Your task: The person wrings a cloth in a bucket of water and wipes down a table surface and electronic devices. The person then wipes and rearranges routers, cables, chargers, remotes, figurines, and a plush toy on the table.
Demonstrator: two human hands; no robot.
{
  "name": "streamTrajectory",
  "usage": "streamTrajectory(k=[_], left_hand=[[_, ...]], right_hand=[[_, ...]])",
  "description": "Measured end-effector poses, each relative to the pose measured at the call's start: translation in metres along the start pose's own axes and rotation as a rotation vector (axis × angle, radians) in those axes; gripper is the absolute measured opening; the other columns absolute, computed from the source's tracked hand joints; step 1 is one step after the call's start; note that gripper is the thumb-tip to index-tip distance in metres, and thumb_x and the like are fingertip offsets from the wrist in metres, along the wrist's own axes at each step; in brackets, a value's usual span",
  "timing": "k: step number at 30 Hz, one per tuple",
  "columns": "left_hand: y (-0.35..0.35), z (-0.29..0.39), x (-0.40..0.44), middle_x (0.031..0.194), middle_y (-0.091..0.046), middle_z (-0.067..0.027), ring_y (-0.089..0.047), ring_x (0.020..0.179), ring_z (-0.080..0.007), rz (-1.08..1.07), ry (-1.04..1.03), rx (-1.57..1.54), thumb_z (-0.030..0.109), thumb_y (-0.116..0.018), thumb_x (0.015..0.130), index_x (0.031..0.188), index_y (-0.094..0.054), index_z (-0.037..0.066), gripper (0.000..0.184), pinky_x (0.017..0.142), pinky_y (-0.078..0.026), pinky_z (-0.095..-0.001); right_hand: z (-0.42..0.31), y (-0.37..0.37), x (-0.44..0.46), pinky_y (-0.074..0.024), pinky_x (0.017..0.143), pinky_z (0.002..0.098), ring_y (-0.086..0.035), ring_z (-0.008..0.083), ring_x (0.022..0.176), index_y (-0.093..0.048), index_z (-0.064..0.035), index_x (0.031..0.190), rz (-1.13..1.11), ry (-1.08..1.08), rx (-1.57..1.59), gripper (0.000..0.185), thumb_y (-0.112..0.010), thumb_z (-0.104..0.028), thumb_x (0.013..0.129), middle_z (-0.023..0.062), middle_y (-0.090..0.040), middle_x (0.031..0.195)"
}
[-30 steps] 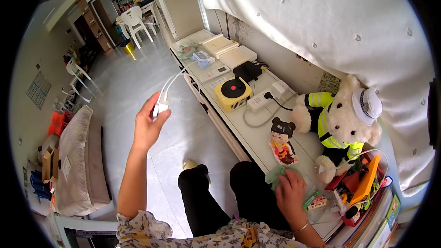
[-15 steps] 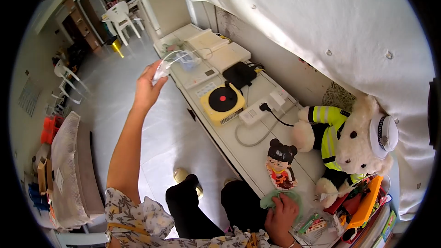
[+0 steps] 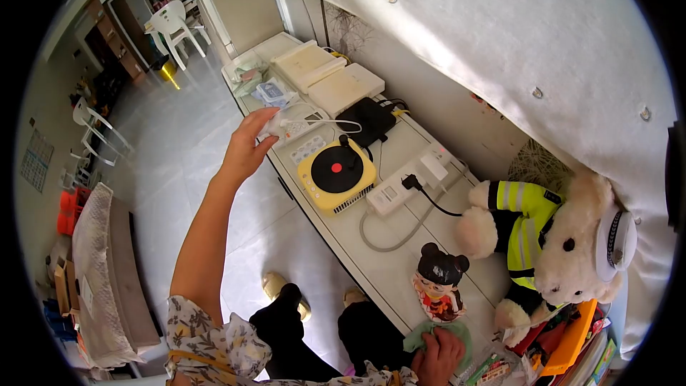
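Note:
My left hand (image 3: 249, 146) is pinched around a coiled white cable (image 3: 341, 122), just over the far part of the cabinet top. A loop of the cable sticks out to the right; the part inside my fingers is mostly hidden. Near the front end, my right hand (image 3: 437, 359) rests on a pale green cloth (image 3: 461, 334) with its fingers curled over it. Beside the cloth stands a painted doll figurine (image 3: 438, 282) with black hair buns. A yellow mini record player (image 3: 336, 171) with a black disc lies between my two hands.
A white power strip (image 3: 400, 189) with a black plug lies near the wall. Beyond are a black pouch (image 3: 368, 120) and cream boxes (image 3: 344, 88). A plush bear (image 3: 525, 236) in a police vest sits right, behind an orange bin (image 3: 572, 339).
My left hand has moved right and down with the white cable, over the cabinet top. My right hand stays on the green cloth. The view has shifted slightly.

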State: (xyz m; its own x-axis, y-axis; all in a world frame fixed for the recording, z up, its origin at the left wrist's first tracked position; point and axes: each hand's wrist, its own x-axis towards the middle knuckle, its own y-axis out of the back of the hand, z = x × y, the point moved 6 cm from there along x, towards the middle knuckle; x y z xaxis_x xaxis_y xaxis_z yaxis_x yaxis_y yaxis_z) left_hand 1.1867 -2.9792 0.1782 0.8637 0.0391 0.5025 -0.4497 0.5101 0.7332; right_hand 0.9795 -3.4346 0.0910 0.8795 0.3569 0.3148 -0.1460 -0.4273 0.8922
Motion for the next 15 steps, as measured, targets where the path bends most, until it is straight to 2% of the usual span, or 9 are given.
streamTrajectory(k=[5,7,9,11,12,15], left_hand=[[0.0,-0.013,0.002,0.128,-0.057,-0.0126,-0.055,0.115,-0.0306,0.029,-0.034,0.038,0.001,-0.068,0.081,0.131,-0.054,0.011,0.053,0.092,-0.048,-0.0356],[0.015,-0.018,0.008,0.127,-0.057,-0.0135,-0.055,0.115,-0.0315,0.168,-0.036,0.14,0.001,-0.068,0.082,0.132,-0.054,0.011,0.053,0.089,-0.049,-0.0355],[0.027,-0.023,0.016,0.126,-0.058,-0.0147,-0.055,0.115,-0.0329,0.184,0.032,0.144,0.0,-0.069,0.081,0.132,-0.054,0.011,0.054,0.088,-0.05,-0.0361],[0.043,-0.024,0.021,0.126,-0.057,-0.0152,-0.054,0.115,-0.0343,0.309,-0.074,0.233,-0.001,-0.069,0.079,0.131,-0.054,0.012,0.055,0.089,-0.05,-0.0374],[0.049,-0.029,0.025,0.128,-0.057,-0.0138,-0.054,0.119,-0.032,0.336,-0.097,0.239,-0.001,-0.068,0.081,0.129,-0.055,0.009,0.05,0.096,-0.047,-0.0368],[0.054,-0.033,0.03,0.129,-0.057,-0.0143,-0.053,0.12,-0.0335,0.318,-0.065,0.339,-0.001,-0.069,0.08,0.128,-0.055,0.008,0.051,0.098,-0.046,-0.0382]], right_hand=[[0.001,-0.005,-0.002,-0.0385,0.094,0.0451,-0.055,0.0335,0.103,-0.061,-0.0047,0.112,0.016,0.022,-0.006,0.024,-0.054,-0.009,0.089,0.0152,-0.059,0.117],[0.0,-0.006,-0.002,-0.038,0.094,0.045,-0.055,0.0335,0.103,-0.061,-0.0053,0.112,0.005,0.027,-0.011,0.024,-0.053,-0.009,0.09,0.015,-0.059,0.118],[0.001,-0.007,-0.002,-0.037,0.096,0.0451,-0.054,0.0344,0.103,-0.061,-0.0059,0.113,-0.021,0.005,0.002,0.024,-0.053,-0.009,0.09,0.0147,-0.058,0.119],[0.001,-0.01,-0.004,-0.0373,0.095,0.0455,-0.054,0.0347,0.104,-0.06,-0.006,0.113,-0.011,0.015,-0.012,0.025,-0.053,-0.01,0.09,0.0146,-0.058,0.12],[0.001,-0.011,-0.005,-0.0376,0.095,0.046,-0.054,0.035,0.104,-0.06,-0.006,0.114,0.003,0.014,-0.025,0.026,-0.054,-0.011,0.089,0.0146,-0.057,0.12],[0.0,-0.009,-0.002,-0.0385,0.094,0.0467,-0.054,0.0348,0.105,-0.06,-0.0066,0.115,-0.03,0.018,-0.023,0.028,-0.054,-0.013,0.088,0.0142,-0.058,0.119]])
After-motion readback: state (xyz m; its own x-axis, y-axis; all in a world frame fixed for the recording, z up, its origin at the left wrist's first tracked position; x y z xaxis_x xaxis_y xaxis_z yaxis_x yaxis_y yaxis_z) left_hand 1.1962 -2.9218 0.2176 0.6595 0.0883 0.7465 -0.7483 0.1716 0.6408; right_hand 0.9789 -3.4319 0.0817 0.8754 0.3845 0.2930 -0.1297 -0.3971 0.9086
